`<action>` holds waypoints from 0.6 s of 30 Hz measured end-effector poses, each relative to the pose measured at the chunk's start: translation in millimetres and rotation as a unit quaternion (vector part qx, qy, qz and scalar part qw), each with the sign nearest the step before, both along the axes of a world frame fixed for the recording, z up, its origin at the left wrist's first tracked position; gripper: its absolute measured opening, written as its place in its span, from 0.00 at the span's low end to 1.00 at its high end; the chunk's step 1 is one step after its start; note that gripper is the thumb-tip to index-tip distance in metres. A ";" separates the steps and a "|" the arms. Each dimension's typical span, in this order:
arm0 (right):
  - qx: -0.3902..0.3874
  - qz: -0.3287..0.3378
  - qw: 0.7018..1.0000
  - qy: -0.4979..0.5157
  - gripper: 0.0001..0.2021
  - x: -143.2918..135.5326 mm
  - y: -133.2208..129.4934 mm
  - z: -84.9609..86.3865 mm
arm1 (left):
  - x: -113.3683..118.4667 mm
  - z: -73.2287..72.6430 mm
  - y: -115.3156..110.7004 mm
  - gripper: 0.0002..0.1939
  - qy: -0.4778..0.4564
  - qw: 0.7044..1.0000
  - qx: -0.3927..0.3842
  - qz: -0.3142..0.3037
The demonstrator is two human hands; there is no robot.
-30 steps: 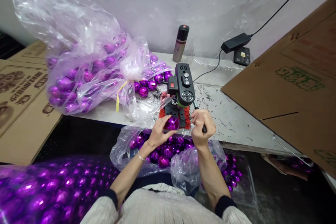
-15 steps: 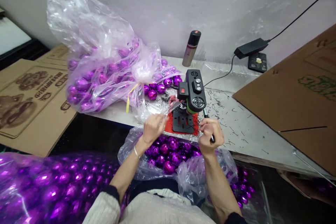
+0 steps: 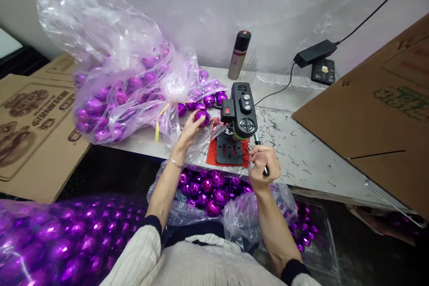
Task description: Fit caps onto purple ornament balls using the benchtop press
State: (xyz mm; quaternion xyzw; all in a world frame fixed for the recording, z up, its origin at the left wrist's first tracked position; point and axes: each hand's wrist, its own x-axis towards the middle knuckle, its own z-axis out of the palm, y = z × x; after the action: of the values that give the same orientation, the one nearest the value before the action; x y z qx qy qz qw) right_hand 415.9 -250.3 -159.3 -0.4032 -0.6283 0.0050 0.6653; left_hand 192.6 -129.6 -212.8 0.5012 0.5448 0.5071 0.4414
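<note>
My left hand [image 3: 191, 130] has its thumb and fingers around a shiny, faceted purple ball [image 3: 202, 118] at the mouth of the clear bag on the worktop. More purple balls lie just behind it. My right hand [image 3: 264, 163] is closed round the black grip of a lever [image 3: 257, 139] on a small black bench machine [image 3: 244, 109] that looks like a mini drill press. The machine's slotted base plate [image 3: 229, 148] rests on a red cloth [image 3: 212, 152] and holds no ball. Below, in front of my body, an open plastic bag [image 3: 174, 219] holds many purple balls [image 3: 212, 187].
A large clear bag [image 3: 110, 49] of balls stands on the left of the worktop. Behind the machine are a spray can [image 3: 239, 56] and a black power adapter [image 3: 315, 53]. Cardboard boxes [image 3: 36, 120] flank both sides. Dark shavings [image 3: 284, 143] litter the worktop.
My left hand has moved away from beside the base plate, up and left to the loose balls, and has taken hold of one. My right hand stays on the lever. The view has shifted slightly.
</note>
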 end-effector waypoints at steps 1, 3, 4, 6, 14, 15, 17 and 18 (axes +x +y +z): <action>-0.002 -0.001 1.000 0.003 0.15 -0.7 0.2 2.8 | 6.3 -2.0 -10.5 0.23 -0.076 0.996 -0.020 -0.033; -0.005 -0.004 1.000 0.011 0.15 -2.5 0.8 10.3 | 20.3 -6.2 -31.9 0.22 -0.168 0.979 -0.081 -0.077; -0.010 -0.007 1.000 0.016 0.15 -3.6 1.0 14.8 | 27.6 -8.9 -41.6 0.23 -0.188 0.973 -0.102 -0.085; -0.026 -0.013 0.999 0.027 0.15 -5.5 1.6 23.5 | 41.6 -15.7 -56.6 0.24 -0.195 0.969 -0.125 -0.083; -0.037 -0.007 0.999 0.023 0.15 -5.4 2.5 33.8 | 76.9 -42.7 -76.1 0.32 0.018 1.000 0.013 -0.018; -0.038 -0.007 0.999 0.019 0.15 -4.9 2.0 32.7 | 77.9 -43.3 -77.2 0.32 0.063 0.997 0.037 -0.022; -0.038 -0.008 0.999 0.012 0.14 -4.0 1.0 30.3 | 78.3 -42.9 -78.6 0.32 0.139 0.987 0.071 -0.034; -0.037 -0.010 0.999 0.009 0.14 -3.6 0.4 29.1 | 78.1 -42.4 -78.8 0.32 0.168 0.981 0.084 -0.041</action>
State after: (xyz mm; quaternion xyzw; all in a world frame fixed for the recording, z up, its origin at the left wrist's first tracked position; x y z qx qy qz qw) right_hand 412.3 -249.8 -130.2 -0.4339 -0.6177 0.0255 0.6554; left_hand 270.7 -208.3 -255.2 0.6362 0.5459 0.4414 0.3201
